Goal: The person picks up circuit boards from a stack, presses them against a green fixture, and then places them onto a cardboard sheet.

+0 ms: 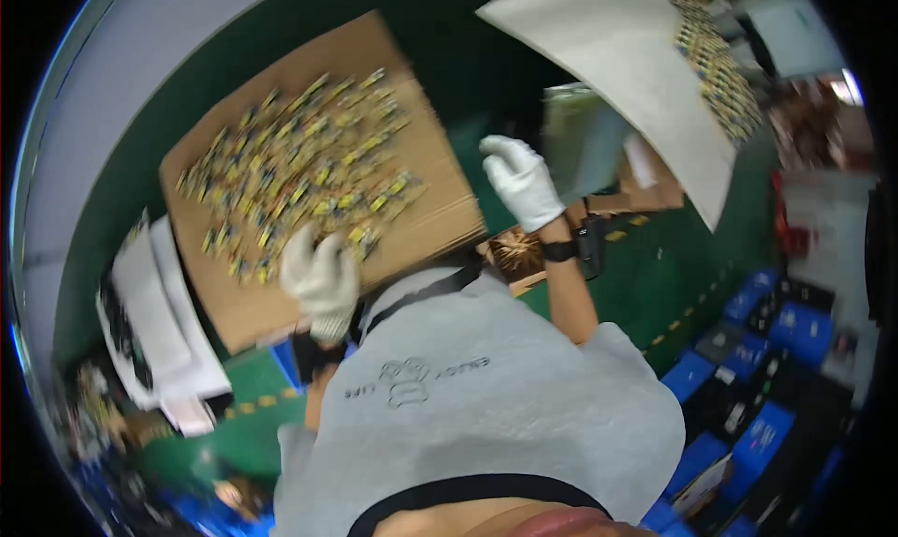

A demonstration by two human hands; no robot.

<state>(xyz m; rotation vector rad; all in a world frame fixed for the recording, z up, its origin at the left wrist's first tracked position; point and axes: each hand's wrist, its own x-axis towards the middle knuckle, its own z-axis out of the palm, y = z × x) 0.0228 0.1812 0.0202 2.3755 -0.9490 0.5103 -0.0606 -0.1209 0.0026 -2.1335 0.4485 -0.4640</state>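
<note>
Many small yellow parts (309, 158) with thin wire-like bits lie spread over a cardboard sheet (440, 172); blur hides their exact kind. My left hand (323, 280), in a white knit glove, is at the near edge of these parts. Its fingers point away from me and look apart, with nothing visible between them. To the right of the cardboard, my right hand (522, 183) hovers in a white glove with a dark band at the wrist. Its fingers are stretched out and slightly bent, and no object shows in it.
At the right, a large white sheet (617, 50) carries more yellow parts (716, 74). Below it are a greenish box (585, 135) and an open box of copper-coloured pieces (516, 253). White boards (154, 303) stand at left. Blue and black crates (748, 369) fill the lower right.
</note>
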